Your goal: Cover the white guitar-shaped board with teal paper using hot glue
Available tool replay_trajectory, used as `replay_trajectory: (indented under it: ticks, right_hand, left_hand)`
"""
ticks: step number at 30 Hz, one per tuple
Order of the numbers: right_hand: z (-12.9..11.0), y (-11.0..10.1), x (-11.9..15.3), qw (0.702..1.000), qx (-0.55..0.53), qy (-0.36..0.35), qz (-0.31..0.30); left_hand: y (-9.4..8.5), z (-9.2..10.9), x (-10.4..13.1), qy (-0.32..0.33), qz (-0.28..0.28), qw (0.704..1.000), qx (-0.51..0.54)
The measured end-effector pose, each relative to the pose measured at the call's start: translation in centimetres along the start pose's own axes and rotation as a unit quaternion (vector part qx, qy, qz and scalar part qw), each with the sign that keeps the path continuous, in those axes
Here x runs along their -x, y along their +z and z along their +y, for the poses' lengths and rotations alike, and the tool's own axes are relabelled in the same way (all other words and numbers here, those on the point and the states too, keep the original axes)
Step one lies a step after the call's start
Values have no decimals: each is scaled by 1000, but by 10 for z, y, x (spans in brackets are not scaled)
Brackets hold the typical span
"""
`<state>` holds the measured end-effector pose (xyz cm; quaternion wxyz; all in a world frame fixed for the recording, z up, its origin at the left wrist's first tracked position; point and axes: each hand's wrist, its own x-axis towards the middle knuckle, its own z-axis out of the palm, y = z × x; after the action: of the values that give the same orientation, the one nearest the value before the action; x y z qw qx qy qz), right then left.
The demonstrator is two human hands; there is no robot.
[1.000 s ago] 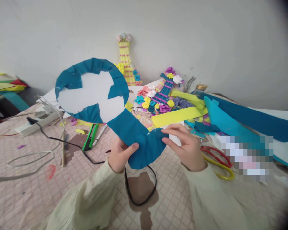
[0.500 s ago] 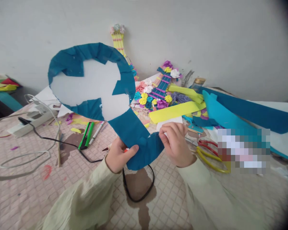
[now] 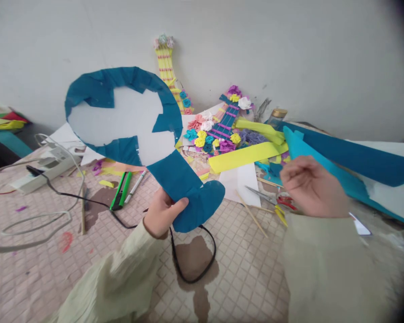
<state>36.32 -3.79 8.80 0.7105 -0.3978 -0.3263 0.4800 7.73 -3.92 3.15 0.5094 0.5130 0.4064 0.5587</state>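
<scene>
My left hand (image 3: 164,213) grips the lower end of a white board cutout (image 3: 121,121) partly wrapped in dark blue crepe paper (image 3: 175,172). The cutout has a large rounded upper part, a narrow neck and a small lobed bottom covered in the blue paper. My thumb lies on its front, while the other fingers go behind it. Off to the right, my right hand (image 3: 311,186) is raised with curled fingers, apart from the cutout. Whatever those fingers may hold is hidden. Partly behind it are scissors (image 3: 261,194) with red and yellow handles.
A green box cutter (image 3: 121,190), a white pen (image 3: 135,186) and a power strip (image 3: 43,170) with cables lie left. Behind are paper flowers (image 3: 205,134), yellow crepe strips (image 3: 245,157) and a lidded jar (image 3: 278,117). Blue crepe sheets (image 3: 357,152) lie right. A black cord (image 3: 191,282) loops in front.
My right hand has let go of the blue paper at the cutout's bottom and moved right, over the scissors. My left hand and the cutout have shifted slightly left.
</scene>
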Motion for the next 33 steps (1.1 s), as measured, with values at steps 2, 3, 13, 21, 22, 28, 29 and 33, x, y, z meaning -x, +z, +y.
replay_trajectory:
  ticks: [2, 3, 13, 21, 22, 28, 29, 33]
  right_hand:
    - [-8, -11, -2, 999, 49, -18, -5]
    - [-10, -16, -3, 997, 73, -35, -4]
    - [2, -37, -5, 826, 415, -298, 240]
    - [27, 5, 12, 920, 372, -97, -76]
    - [29, 12, 16, 916, 376, -77, -116]
    - [34, 18, 24, 857, 482, -67, -169]
    - [34, 15, 24, 850, 500, -73, -148]
    - [22, 2, 28, 803, 577, -113, -102]
  left_hand:
    - [-1, 2, -3, -2, 21, 1000, -8]
    - [-2, 3, -5, 3, 35, 999, -17]
    - [-38, 13, -27, 67, 255, 956, -124]
    - [-42, 2, -32, 79, 208, 974, -38]
    - [-41, 2, -31, 78, 199, 976, -29]
    - [-31, 6, -27, 57, 154, 986, -2]
    - [-29, 6, -26, 56, 143, 988, 0]
    - [-26, 6, -24, 33, 113, 993, -3]
